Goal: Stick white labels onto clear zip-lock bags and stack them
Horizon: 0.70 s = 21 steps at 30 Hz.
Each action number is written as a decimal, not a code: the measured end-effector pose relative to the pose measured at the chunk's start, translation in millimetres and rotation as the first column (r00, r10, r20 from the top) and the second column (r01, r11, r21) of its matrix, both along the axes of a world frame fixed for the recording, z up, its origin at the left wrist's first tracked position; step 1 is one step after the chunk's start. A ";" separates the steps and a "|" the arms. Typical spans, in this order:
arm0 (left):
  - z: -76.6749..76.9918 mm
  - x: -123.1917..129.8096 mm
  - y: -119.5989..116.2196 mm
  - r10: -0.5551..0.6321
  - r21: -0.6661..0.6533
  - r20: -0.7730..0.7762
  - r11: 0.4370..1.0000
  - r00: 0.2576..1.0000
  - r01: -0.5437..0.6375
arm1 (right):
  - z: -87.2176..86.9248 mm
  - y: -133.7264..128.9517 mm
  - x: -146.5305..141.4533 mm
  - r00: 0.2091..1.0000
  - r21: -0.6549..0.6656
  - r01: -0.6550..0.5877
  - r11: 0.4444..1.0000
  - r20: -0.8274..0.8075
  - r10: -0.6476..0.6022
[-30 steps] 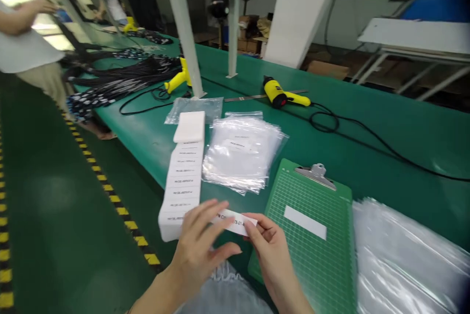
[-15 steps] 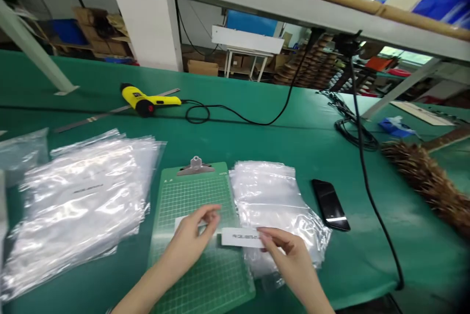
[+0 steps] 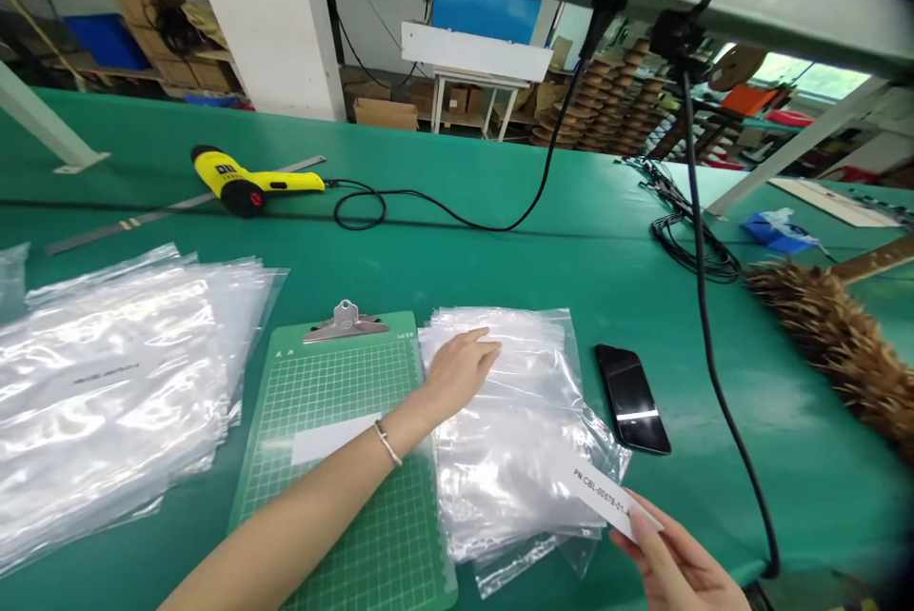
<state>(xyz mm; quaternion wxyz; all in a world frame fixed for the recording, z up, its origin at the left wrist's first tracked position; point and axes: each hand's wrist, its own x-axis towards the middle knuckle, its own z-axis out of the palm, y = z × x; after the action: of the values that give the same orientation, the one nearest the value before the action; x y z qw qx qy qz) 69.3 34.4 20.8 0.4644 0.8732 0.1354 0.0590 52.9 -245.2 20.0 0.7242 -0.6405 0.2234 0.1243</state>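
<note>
My left hand reaches across the green clipboard to the upper part of a stack of clear zip bags. Its fingers are stretched out over the top bag and seem to touch it; the thumb is hard to see. At the lower right, my right hand pinches a white printed label between thumb and fingers. The print begins "PN CBL-00578-01", and the thumb covers the end. A white paper slip lies on the clipboard, partly behind my left forearm.
Larger clear bags are piled at left. A yellow heat gun and a metal ruler lie behind them. Right of the small bags is a black phone; a hanging black cable and a bristly brush are beyond.
My left hand has moved from the clipboard up and right onto the small bags. My right hand has carried the label right and down. The view has shifted slightly.
</note>
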 end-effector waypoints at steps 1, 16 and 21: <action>3.9 -0.5 4.0 0.021 -0.046 -0.006 0.999 1.000 -0.021 | -0.8 2.0 2.5 1.000 0.025 0.020 0.999 0.014 -0.020; 80.3 -89.3 52.5 0.344 -0.299 -0.050 0.891 0.938 -0.343 | 35.5 92.5 12.1 0.735 0.307 -0.676 0.670 0.346 0.583; 86.2 -151.7 86.8 0.426 -0.195 -0.210 0.864 0.880 -0.465 | 30.8 127.9 -14.3 0.548 0.125 -0.833 0.538 0.306 0.778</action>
<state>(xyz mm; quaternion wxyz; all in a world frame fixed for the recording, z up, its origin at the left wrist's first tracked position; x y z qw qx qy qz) -82.4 121.2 107.0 0.5277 0.7573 0.3769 0.0779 38.6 -117.3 50.8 0.6793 -0.5810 -0.1958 0.4033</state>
